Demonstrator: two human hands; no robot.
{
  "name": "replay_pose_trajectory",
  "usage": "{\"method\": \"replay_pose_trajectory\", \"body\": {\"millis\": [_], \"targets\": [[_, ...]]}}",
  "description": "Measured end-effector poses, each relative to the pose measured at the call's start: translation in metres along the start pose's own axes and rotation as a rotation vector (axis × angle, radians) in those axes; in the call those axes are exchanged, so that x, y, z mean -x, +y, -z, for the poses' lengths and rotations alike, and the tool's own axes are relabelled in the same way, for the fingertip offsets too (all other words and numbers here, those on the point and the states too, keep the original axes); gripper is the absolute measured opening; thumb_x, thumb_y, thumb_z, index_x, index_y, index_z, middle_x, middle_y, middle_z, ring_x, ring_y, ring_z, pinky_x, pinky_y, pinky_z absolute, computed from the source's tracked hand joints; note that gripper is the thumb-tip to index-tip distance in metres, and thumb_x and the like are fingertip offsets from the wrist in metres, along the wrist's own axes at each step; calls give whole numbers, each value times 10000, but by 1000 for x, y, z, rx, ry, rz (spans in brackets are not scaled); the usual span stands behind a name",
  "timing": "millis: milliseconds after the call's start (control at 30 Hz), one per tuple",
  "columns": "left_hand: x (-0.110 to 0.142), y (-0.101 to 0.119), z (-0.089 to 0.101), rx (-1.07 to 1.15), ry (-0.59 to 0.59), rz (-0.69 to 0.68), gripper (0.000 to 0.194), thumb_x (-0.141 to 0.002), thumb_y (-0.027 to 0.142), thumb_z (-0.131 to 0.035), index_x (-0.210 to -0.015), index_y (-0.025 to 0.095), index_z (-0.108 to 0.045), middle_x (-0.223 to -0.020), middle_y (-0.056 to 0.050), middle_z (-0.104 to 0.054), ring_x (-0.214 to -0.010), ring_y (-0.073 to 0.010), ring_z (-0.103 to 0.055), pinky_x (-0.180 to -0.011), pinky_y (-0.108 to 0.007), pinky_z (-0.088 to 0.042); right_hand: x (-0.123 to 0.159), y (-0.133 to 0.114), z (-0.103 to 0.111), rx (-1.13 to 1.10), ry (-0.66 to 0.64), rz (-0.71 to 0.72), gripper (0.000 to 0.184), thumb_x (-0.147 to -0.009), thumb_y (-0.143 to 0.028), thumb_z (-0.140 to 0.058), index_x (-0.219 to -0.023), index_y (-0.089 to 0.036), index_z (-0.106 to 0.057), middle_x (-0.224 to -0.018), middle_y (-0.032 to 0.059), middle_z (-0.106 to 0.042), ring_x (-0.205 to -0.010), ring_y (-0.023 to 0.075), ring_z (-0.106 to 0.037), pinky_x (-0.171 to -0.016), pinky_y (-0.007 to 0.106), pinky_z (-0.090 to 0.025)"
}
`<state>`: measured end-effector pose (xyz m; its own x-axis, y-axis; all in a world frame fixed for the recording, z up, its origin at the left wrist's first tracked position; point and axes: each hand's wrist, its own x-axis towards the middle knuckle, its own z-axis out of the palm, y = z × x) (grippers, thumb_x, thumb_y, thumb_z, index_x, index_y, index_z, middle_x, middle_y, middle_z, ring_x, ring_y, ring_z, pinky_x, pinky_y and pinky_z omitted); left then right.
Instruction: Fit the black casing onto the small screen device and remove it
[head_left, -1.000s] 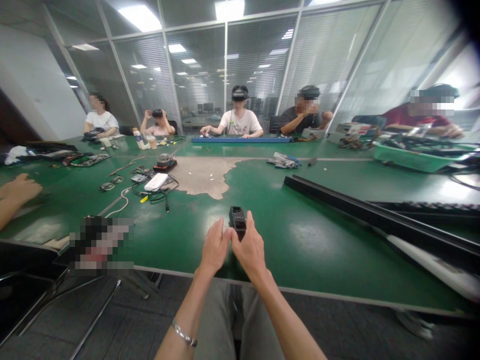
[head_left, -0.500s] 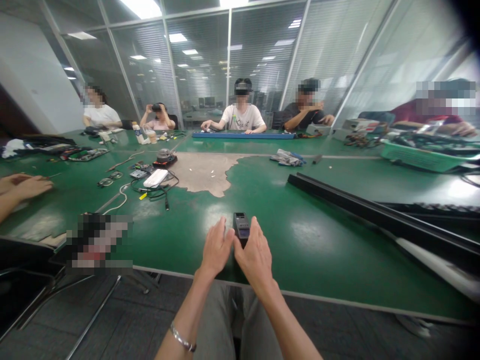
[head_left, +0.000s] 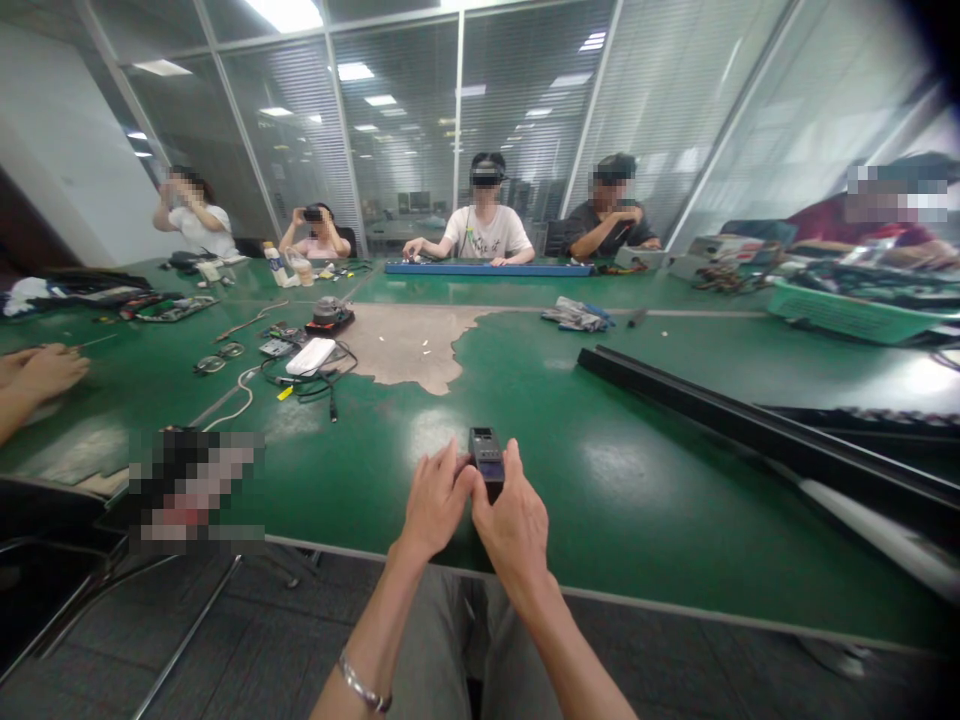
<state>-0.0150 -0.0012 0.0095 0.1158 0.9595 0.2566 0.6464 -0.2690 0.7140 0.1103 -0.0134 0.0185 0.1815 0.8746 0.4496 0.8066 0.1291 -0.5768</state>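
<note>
A small dark box-shaped device point(head_left: 487, 462) with a little screen and buttons on its face is on the green table in front of me. My left hand point(head_left: 436, 500) is at its left side, fingers stretched forward and apart. Along the device's right side lies my right hand point(head_left: 514, 515), also open with fingers extended. Both thumbs come close together at the near end of the device. Whether the fingers press on its sides I cannot tell.
A long black rail point(head_left: 720, 415) lies to the right, near a green basket point(head_left: 847, 310). Grey gloves point(head_left: 577, 314), a white box point(head_left: 311, 356) with cables and eyeglasses point(head_left: 217, 357) lie farther off. Several people sit around the table; another person's hands point(head_left: 45, 372) are at left.
My left hand's fingers have moved slightly, nearer the device. My right hand stays beside it. At the far left, a person has raised both hands to the head.
</note>
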Motion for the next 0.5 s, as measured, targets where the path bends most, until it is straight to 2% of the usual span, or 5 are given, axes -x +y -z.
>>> {"method": "replay_pose_trajectory", "body": {"millis": [167, 333, 500], "targets": [[0, 0, 0, -44, -25, -19, 589, -1005, 556, -260, -1518, 266, -286, -1426, -40, -544, -1411, -219, -364, -1200, -487, -154, 4, 4, -1, -12, 11, 2, 720, -922, -449, -465, -1506, -70, -280, -1270, 226, -621, -1084, 324, -650, -865, 433, -526], [0, 1, 0, -45, -17, -12, 589, -1005, 555, -252, -1507, 254, -317, -1433, -49, -536, -1413, -220, -364, -1206, -482, -148, 7, 10, -4, -102, 5, 21, 783, -905, -452, -504, -1529, -81, -212, -1354, 238, -556, -1164, 329, -606, -904, 459, -513], [0, -1, -1, -4, 15, 29, 611, -1006, 553, -243, -1506, 211, -319, -1475, -86, -482, -1409, -210, -378, -1212, -464, -155, 4, 6, -3, -155, 18, -23, 764, -903, -447, -521, -1518, -84, -250, -1293, 223, -605, -1131, 329, -627, -910, 465, -511]]}}
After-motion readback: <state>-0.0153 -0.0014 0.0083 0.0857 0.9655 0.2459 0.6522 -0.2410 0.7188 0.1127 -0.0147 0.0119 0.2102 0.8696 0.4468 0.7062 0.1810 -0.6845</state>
